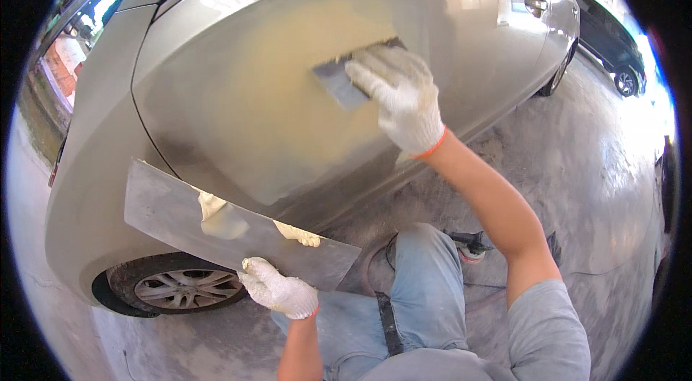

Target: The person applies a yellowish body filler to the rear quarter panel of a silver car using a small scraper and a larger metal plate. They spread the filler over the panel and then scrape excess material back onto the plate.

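My right hand (402, 89), in a white knit glove with an orange cuff, grips a flat dark putty spreader (342, 85). The spreader lies against the car door (461, 42), over a pale yellow patch of body filler (281, 92) smeared across the panel. Lower down, my gloved left hand (280, 290) holds a long grey metal sheet (180, 208) by its near edge, thumb on top. Two lumps of cream filler (297, 234) sit along the sheet's far edge. The fingers under the sheet are hidden.
The car's wheel (187, 289) is below the sheet at left. A power sander (472, 245) lies on the dusty concrete floor (569, 186) beside my knee, with a hose near it. A dark car (613, 46) stands at the far right.
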A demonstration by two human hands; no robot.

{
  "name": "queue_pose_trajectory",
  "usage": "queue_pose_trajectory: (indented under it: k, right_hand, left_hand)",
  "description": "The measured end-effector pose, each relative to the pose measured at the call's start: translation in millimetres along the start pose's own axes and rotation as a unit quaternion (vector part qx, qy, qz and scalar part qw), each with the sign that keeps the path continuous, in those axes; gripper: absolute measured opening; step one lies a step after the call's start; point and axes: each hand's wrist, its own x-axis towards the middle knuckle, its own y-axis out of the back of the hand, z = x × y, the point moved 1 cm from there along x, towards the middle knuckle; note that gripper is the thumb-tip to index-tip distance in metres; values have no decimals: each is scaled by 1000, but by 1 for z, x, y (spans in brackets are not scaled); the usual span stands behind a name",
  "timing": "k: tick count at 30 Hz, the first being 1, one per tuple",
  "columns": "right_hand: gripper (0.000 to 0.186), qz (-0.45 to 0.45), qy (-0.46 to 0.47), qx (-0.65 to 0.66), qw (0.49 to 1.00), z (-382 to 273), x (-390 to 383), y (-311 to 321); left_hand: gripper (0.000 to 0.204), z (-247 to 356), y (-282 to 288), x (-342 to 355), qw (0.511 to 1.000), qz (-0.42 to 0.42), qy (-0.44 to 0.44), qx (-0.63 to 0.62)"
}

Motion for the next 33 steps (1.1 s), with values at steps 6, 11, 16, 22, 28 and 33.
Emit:
queue_pose_trajectory:
  k: [6,11,16,22,28,33]
  right_hand:
    - [47,-106,-11,20,994,-39,-84,-12]
    - [48,-158,-33,39,986,-56,-149,-28]
    - [47,-208,-101,60,971,-77,-157,-7]
    - [42,-161,-389,478,771,-159,-97,69]
    - [35,-332,-228,301,865,-136,-118,84]
    - [31,-120,-506,221,825,-64,-147,58]
  left_hand:
    - [51,-13,13,12,998,-34,-26,55]
    - [50,-18,18,18,997,-56,-31,54]
    - [47,-24,19,15,993,-68,-38,83]
    - [44,-32,15,10,976,-67,-68,197]
    - [47,-12,-9,8,996,-47,-41,70]
    - [44,5,-15,10,995,-21,-85,41]
